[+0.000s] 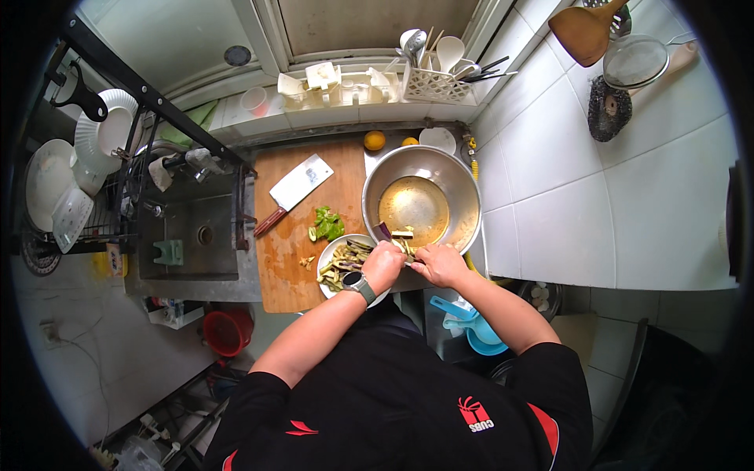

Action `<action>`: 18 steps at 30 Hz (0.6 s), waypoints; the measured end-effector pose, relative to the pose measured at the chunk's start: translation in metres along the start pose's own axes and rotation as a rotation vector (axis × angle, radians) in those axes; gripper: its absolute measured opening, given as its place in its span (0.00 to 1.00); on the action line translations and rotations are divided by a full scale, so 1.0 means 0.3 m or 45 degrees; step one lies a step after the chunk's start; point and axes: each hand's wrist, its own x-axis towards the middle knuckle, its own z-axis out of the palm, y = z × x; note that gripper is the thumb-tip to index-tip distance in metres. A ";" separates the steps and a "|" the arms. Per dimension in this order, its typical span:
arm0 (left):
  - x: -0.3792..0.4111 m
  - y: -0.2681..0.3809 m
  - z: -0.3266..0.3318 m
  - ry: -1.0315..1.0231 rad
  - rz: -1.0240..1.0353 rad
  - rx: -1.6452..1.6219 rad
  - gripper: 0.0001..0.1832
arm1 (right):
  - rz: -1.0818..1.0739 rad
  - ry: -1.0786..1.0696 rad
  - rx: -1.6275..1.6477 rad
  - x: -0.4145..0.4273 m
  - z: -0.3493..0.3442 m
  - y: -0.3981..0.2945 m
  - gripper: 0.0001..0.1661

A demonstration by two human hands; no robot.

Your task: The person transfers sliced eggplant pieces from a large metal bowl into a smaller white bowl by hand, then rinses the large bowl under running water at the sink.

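My left hand [384, 263], with a watch on its wrist, grips eggplant strips [402, 234] at the near rim of a large stainless steel bowl [465, 197]. From the other side my right hand [440, 265] closes on the lower ends of the same bunch; its fingertips are partly hidden. Yellowish-brown liquid [414, 203] covers the bowl's bottom. More cut eggplant [344, 262] lies heaped on a white plate [323, 259], partly under my left wrist.
A wooden cutting board [288, 277] carries a cleaver [301, 182], green pepper pieces [327, 224] and chopped garlic or ginger [306, 262]. To the left are a sink [188, 259] and a dish rack [159, 106]. An orange fruit [374, 140] and a utensil basket [436, 85] stand behind.
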 end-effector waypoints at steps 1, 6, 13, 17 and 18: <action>-0.002 0.000 -0.005 -0.008 -0.002 -0.006 0.02 | -0.012 0.073 -0.063 -0.007 -0.008 -0.017 0.25; 0.002 -0.003 -0.005 -0.007 -0.008 -0.008 0.03 | -0.109 0.286 0.062 -0.009 0.035 0.015 0.21; 0.037 0.018 -0.027 -0.135 -0.131 -0.023 0.10 | 0.076 0.667 0.346 0.007 0.109 0.044 0.18; 0.057 0.032 -0.026 0.024 -0.232 -0.184 0.19 | 0.337 0.724 0.412 0.037 0.123 0.054 0.15; 0.063 0.027 -0.012 0.070 -0.274 -0.244 0.20 | 0.416 0.745 0.466 0.053 0.117 0.057 0.15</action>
